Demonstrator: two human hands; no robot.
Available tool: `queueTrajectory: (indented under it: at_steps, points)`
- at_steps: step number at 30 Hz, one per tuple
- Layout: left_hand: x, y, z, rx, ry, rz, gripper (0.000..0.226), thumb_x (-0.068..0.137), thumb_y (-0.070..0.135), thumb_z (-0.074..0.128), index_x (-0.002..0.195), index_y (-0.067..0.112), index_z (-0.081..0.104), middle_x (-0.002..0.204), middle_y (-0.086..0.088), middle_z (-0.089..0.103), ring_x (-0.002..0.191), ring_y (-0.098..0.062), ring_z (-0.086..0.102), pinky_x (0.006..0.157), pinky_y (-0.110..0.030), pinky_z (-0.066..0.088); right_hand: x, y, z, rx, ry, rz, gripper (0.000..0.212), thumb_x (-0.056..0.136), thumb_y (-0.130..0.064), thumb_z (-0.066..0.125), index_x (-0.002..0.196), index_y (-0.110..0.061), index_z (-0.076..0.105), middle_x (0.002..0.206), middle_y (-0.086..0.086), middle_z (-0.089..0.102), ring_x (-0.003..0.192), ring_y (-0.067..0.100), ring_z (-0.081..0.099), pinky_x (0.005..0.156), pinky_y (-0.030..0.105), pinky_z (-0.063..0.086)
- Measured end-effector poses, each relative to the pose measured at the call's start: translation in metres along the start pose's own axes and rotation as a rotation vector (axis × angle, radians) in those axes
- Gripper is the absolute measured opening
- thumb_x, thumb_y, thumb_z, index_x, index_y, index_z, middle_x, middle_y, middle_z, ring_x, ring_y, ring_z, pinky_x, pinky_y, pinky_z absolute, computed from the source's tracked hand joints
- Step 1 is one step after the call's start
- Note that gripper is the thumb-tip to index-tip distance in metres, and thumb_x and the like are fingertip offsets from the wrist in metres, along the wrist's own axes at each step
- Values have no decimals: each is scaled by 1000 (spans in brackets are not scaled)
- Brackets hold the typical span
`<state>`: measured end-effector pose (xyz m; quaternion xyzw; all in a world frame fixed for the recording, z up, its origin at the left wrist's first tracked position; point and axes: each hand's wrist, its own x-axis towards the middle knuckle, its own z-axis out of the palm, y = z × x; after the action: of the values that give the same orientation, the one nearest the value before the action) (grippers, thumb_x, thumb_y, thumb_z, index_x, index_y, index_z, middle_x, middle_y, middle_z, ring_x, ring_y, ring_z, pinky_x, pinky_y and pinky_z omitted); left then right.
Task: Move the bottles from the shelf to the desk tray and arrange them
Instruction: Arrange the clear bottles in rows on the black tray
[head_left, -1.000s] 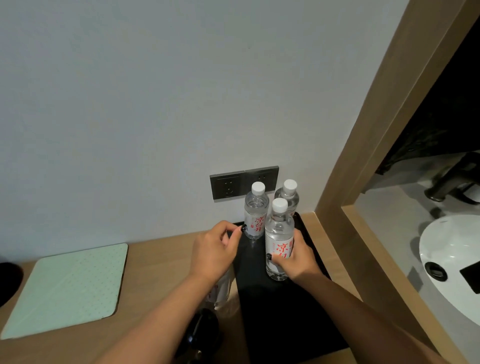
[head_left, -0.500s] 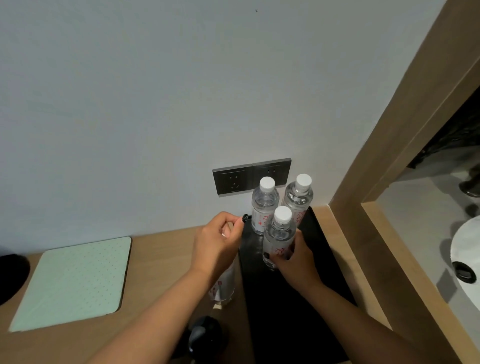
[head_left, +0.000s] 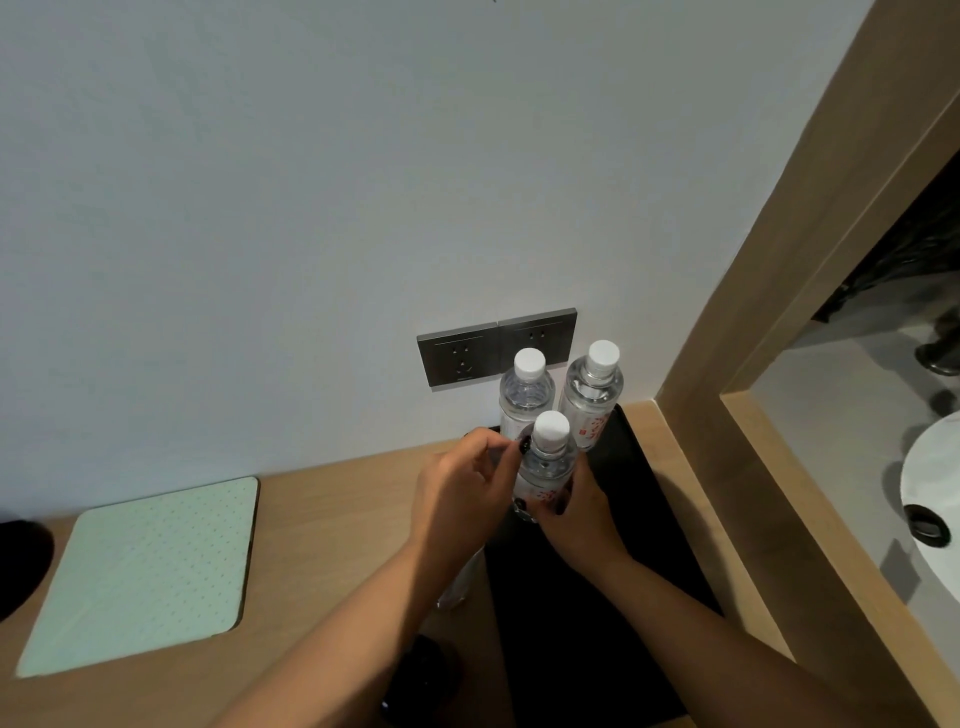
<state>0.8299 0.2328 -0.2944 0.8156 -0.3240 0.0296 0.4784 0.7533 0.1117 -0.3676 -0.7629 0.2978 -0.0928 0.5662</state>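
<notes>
I've pushed the front bottle (head_left: 546, 462) back against the rear two (head_left: 525, 389). My right fingers (head_left: 558, 506) curl round its red-printed label; left fingers (head_left: 498, 449) pinch together beside its white cap, above the black tray (head_left: 639, 467) on the tabletop (head_left: 332, 519).

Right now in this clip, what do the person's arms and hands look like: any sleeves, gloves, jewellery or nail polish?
Both forearms are bare as far as the frame shows: no sleeves, gloves, watch or bracelets. No rings are visible on the left hand or the right hand. The fingernails on both hands carry dark, glossy polish, seen on a left fingertip and a right fingertip.
</notes>
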Motion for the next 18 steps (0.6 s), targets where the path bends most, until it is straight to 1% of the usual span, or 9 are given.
queueTrajectory:
  at_steps: [3,6,7,9,12,14,15,16,18]
  points:
    - [-1,0,-5,2,25,20,28,87,40,52,75,17,64,52,16,45,46,-7,42,44,-24,39,1,1,-1,-4,12,-6,82,74,-13,76,141,-27,30,140,2,48,130,20,45,107,44,41]
    - [-3,-3,-11,14,48,-14,24,86,39,53,72,21,61,45,15,39,45,-8,41,45,-22,36,2,3,-2,-4,16,-2,80,74,-12,76,139,-29,32,139,1,49,129,20,47,106,43,41]
    - [-4,-5,-11,12,48,-47,20,85,38,54,71,25,60,45,13,41,46,-7,42,47,-22,36,2,3,-2,-6,8,-3,79,74,-12,76,139,-28,32,139,1,49,129,20,46,106,43,41]
    - [-6,-7,-13,5,34,-112,15,84,34,59,69,33,57,50,12,50,49,-6,48,51,-21,40,3,2,-4,-17,-10,-2,78,76,-12,75,139,-26,32,140,2,48,129,20,46,106,40,41]
    - [-9,-8,-17,-28,-9,-213,17,84,26,64,70,35,60,55,9,60,55,-7,59,60,-28,51,3,1,-5,-20,-33,6,81,77,-16,74,142,-25,27,142,2,45,130,19,44,105,36,40]
    - [-10,-5,-21,-88,-36,-300,16,83,26,65,70,34,63,54,9,62,58,-11,64,63,-32,55,4,1,-4,-33,-33,8,84,76,-19,75,144,-24,25,142,2,46,129,19,45,103,34,41]
    - [-9,-4,-22,-106,-37,-334,15,82,26,66,70,34,64,52,10,60,59,-14,64,62,-33,55,5,1,-4,-37,-32,7,83,76,-19,75,143,-23,28,140,3,49,128,19,47,102,32,42]
    - [-9,-4,-23,-109,-27,-355,15,81,26,67,69,34,65,51,12,58,58,-14,63,60,-33,54,6,1,-5,-38,-33,10,81,75,-18,76,142,-20,31,137,4,52,126,20,49,100,31,43]
    - [-9,-3,-28,-98,27,-369,18,81,23,68,65,31,65,49,14,55,55,-11,57,58,-29,49,6,-1,-7,-59,-43,27,80,71,-14,79,139,-15,38,134,7,53,125,22,50,99,28,42]
